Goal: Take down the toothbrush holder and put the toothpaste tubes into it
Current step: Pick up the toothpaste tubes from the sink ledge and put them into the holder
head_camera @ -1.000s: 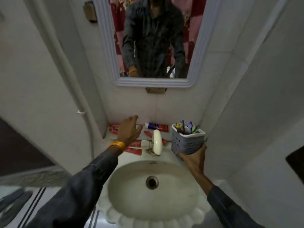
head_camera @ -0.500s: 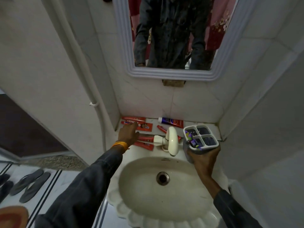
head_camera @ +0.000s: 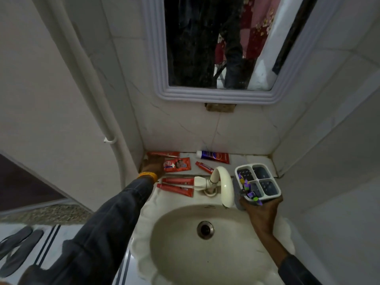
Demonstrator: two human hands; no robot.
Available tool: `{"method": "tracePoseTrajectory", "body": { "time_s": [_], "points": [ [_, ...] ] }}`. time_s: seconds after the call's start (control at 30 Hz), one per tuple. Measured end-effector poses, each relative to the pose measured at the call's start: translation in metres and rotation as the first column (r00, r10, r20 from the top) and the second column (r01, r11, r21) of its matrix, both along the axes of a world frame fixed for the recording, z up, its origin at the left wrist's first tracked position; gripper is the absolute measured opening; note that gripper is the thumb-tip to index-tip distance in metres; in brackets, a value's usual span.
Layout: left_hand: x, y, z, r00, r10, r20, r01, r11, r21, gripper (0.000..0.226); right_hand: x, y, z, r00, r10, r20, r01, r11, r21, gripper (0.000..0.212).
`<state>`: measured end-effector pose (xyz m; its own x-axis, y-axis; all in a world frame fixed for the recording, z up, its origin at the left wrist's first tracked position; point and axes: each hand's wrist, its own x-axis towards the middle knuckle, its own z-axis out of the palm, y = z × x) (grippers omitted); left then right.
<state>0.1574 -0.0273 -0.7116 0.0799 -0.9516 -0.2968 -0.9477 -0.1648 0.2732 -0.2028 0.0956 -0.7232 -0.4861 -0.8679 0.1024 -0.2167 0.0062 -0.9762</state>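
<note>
Holder's down: right hand (head_camera: 260, 210) clamped on toothbrush holder (head_camera: 258, 183) beside tap (head_camera: 223, 186), left hand (head_camera: 153, 165) on ledge tubes (head_camera: 177, 164), fingers' closure unclear; next, pinch one tube & drop it in an empty slot.

A white sink (head_camera: 176, 239) sits below a curved white tap (head_camera: 225, 186). A mirror (head_camera: 213, 44) hangs on the wall above. Grey slippers (head_camera: 15, 247) lie on the floor.
</note>
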Motion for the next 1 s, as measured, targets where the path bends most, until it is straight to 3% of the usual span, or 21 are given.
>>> {"method": "tracePoseTrajectory", "body": {
  "time_s": [0.07,0.27,0.33,0.4,0.47,0.53,0.6,0.73,1.0],
  "points": [
    [-0.003,0.000,0.002,0.998,-0.006,-0.065,0.006,1.000,-0.004,0.052,0.000,0.001,-0.004,1.000,-0.006,0.009,0.006,1.000,0.003,0.105],
    [-0.014,0.001,0.028,0.986,-0.074,-0.147,0.033,0.964,-0.265,0.031,0.001,0.002,-0.002,0.999,-0.023,0.033,0.022,1.000,0.018,0.103],
    [-0.027,-0.001,0.047,0.969,-0.059,-0.242,-0.025,0.943,-0.331,0.022,0.002,0.002,-0.002,0.999,-0.020,0.044,0.019,1.000,0.008,0.102],
    [-0.048,-0.006,0.072,0.880,-0.047,-0.472,-0.145,0.921,-0.362,0.021,0.002,0.003,-0.001,0.997,-0.026,0.067,0.025,1.000,0.008,0.102],
    [-0.072,-0.009,0.097,0.717,-0.076,-0.693,-0.215,0.922,-0.323,0.030,0.000,0.005,-0.001,0.997,-0.030,0.072,0.029,0.999,0.015,0.102],
    [-0.101,-0.008,0.119,0.565,-0.116,-0.817,-0.201,0.941,-0.273,0.030,-0.002,0.006,0.001,0.998,-0.019,0.063,0.018,0.999,0.029,0.103],
    [-0.131,-0.004,0.137,0.482,-0.168,-0.860,-0.124,0.958,-0.257,0.031,-0.003,0.006,0.002,0.997,-0.013,0.072,0.011,0.999,0.031,0.104],
    [-0.177,0.000,0.137,0.546,-0.287,-0.787,0.089,0.954,-0.286,0.038,-0.004,0.004,0.003,0.995,-0.002,0.103,-0.001,1.000,0.022,0.104],
    [-0.204,0.000,0.118,0.663,-0.366,-0.653,0.329,0.926,-0.185,0.040,-0.007,0.010,0.004,0.994,0.021,0.107,-0.025,0.999,0.038,0.110]
  ]
}}
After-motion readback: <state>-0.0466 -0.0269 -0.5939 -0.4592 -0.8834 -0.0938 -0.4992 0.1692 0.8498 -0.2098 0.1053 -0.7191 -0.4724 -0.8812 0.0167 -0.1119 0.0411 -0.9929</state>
